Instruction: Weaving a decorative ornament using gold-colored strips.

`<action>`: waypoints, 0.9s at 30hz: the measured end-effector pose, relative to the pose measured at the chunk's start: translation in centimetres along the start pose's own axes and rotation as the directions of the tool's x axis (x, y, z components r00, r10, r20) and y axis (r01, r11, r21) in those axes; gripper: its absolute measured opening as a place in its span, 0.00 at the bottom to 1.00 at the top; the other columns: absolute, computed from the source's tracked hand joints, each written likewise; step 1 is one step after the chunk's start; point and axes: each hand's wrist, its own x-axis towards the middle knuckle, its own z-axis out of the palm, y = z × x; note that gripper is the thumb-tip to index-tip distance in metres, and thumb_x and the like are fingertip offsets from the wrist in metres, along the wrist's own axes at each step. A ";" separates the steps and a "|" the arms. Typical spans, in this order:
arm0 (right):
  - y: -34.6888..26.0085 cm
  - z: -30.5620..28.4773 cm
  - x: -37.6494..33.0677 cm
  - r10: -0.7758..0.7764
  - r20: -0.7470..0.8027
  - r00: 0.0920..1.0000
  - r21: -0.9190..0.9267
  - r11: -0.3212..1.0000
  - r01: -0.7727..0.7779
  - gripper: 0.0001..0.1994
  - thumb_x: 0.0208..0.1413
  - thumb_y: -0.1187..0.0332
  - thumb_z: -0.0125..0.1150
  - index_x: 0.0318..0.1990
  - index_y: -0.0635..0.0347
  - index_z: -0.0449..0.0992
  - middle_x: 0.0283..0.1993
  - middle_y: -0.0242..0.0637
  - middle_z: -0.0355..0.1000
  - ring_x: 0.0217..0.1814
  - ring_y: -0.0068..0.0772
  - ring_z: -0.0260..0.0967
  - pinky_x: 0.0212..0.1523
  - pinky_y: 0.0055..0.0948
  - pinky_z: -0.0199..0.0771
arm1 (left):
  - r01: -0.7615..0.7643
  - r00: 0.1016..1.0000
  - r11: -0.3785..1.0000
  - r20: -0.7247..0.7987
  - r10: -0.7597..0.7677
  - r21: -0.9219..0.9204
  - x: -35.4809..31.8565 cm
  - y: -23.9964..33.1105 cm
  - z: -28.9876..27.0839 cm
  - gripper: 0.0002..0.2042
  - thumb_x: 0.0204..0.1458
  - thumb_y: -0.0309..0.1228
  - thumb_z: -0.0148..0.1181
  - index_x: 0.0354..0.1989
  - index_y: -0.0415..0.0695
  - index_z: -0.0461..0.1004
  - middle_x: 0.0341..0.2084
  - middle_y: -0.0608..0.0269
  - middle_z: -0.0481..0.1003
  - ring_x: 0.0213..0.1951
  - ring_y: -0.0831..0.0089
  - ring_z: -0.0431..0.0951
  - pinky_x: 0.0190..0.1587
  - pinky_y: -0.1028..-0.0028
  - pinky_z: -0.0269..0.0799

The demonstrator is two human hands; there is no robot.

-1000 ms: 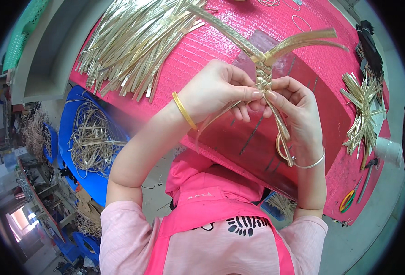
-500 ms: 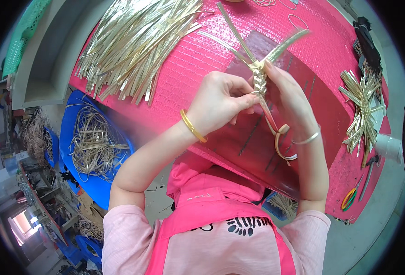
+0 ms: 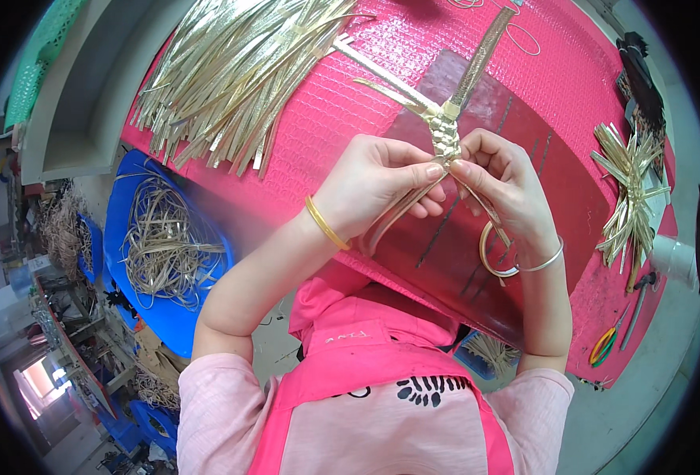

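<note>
- Table (image 3: pixel 350 103): pink textured top, same place as a second ago. A darker red mat (image 3: pixel 540 182) lies under your hands.
- Strip pile (image 3: pixel 231 71): loose gold strips fanned across the far left of the table, untouched over the last second.
- Tub (image 3: pixel 168 317): blue, down to your left off the table edge, holding a tangle of pale strips. No change.
- Bundle (image 3: pixel 631 194): finished gold pieces splayed like a star at the right edge. Scissors (image 3: pixel 603 344) lie near it, toward you.
- Braid (image 3: pixel 445 138): the gold plait sits between your two hands, over the mat. A second ago its free strips swept out flat to the right; now one wide strip stands up toward the far edge and two narrower ones splay far left. The plaited length looks a little longer, so you seem to have laid in another cross or two.
- Loop (image 3: pixel 496 253): the curled lower end of the work hangs by your right wrist, about as it was before.
- Left hand (image 3: pixel 373 186): closed, thumb and fingers pinching the braid at its near end, trailing strips running under the palm.
- Right hand (image 3: pixel 504 186): closed, fingertips pinching the braid from the right, touching your left fingertips.
</note>
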 end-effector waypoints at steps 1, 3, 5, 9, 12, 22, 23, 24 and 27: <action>0.1 0.0 -0.2 0.002 -0.003 1.000 0.000 1.000 -0.002 0.07 0.49 0.68 0.51 0.27 0.63 0.65 0.22 0.28 0.64 0.21 0.12 0.59 0.18 0.11 0.59 | -0.009 1.000 0.999 -0.006 0.008 -0.033 0.0 -0.3 0.1 0.10 0.45 0.27 0.53 0.33 0.34 0.70 0.19 0.58 0.72 0.18 0.77 0.72 0.20 0.83 0.67; 0.7 0.1 -0.3 -0.102 -0.078 0.992 -0.060 0.993 0.097 0.07 0.50 0.69 0.50 0.27 0.64 0.65 0.22 0.26 0.64 0.21 0.15 0.59 0.19 0.15 0.60 | -0.046 0.998 0.998 -0.038 0.045 -0.041 0.0 -1.0 0.2 0.09 0.45 0.26 0.54 0.33 0.33 0.70 0.19 0.58 0.72 0.17 0.77 0.71 0.19 0.84 0.66; 0.7 -1.7 -1.7 -0.254 -0.251 0.934 -0.532 0.842 0.086 0.07 0.47 0.71 0.51 0.29 0.66 0.65 0.21 0.33 0.63 0.20 0.23 0.60 0.22 0.21 0.61 | -0.083 0.994 0.995 -0.070 0.080 -0.053 -0.3 -1.3 0.0 0.09 0.44 0.26 0.54 0.32 0.33 0.70 0.19 0.57 0.72 0.17 0.77 0.71 0.18 0.84 0.66; 3.3 -2.4 -8.6 -0.015 -0.199 0.980 -0.891 0.419 -0.174 0.11 0.41 0.70 0.57 0.30 0.67 0.65 0.24 0.43 0.63 0.24 0.37 0.61 0.25 0.25 0.61 | -0.102 0.990 0.994 -0.099 0.099 -0.025 -0.9 -1.2 -0.6 0.09 0.44 0.25 0.53 0.32 0.33 0.70 0.19 0.57 0.72 0.17 0.78 0.71 0.18 0.84 0.66; 6.0 -0.5 -9.5 -0.263 -0.075 0.962 -0.987 0.159 -0.033 0.09 0.43 0.70 0.56 0.30 0.66 0.65 0.28 0.42 0.65 0.28 0.35 0.65 0.28 0.25 0.65 | -0.061 0.998 0.996 0.030 0.063 -0.057 -1.1 -1.2 -0.4 0.08 0.45 0.25 0.53 0.32 0.32 0.70 0.19 0.58 0.71 0.17 0.79 0.71 0.19 0.85 0.65; 3.1 0.2 -6.0 -0.023 -0.458 0.889 0.612 0.717 0.334 0.16 0.42 0.77 0.52 0.41 0.63 0.61 0.44 0.44 0.61 0.46 0.38 0.62 0.48 0.36 0.62 | -0.083 0.925 0.989 0.377 0.032 0.119 -1.6 -2.4 0.4 0.07 0.42 0.26 0.56 0.30 0.38 0.73 0.33 0.61 0.66 0.21 0.78 0.71 0.22 0.84 0.67; 3.0 0.6 -5.9 -0.071 -0.442 0.894 0.603 0.715 0.355 0.15 0.42 0.77 0.53 0.40 0.63 0.61 0.43 0.43 0.62 0.46 0.39 0.62 0.48 0.36 0.62 | -0.134 0.923 0.982 0.377 0.074 0.136 -1.6 -2.7 0.7 0.08 0.42 0.26 0.56 0.30 0.37 0.73 0.33 0.61 0.65 0.22 0.78 0.71 0.22 0.84 0.67; 2.9 1.0 -5.7 -0.119 -0.426 0.897 0.593 0.712 0.376 0.13 0.42 0.78 0.53 0.38 0.62 0.61 0.41 0.43 0.62 0.47 0.40 0.62 0.48 0.36 0.62 | -0.185 0.918 0.971 0.379 0.115 0.152 -1.6 -2.9 0.9 0.08 0.41 0.26 0.57 0.31 0.37 0.73 0.34 0.61 0.65 0.22 0.78 0.72 0.22 0.84 0.67; 2.5 2.2 -5.3 -0.096 -0.452 0.887 0.581 0.723 0.374 0.11 0.41 0.79 0.53 0.34 0.61 0.60 0.41 0.45 0.63 0.46 0.42 0.63 0.47 0.36 0.62 | -0.099 0.940 0.991 0.336 0.063 0.092 -1.4 -3.0 1.2 0.08 0.42 0.26 0.56 0.31 0.37 0.73 0.27 0.62 0.69 0.19 0.80 0.71 0.21 0.85 0.66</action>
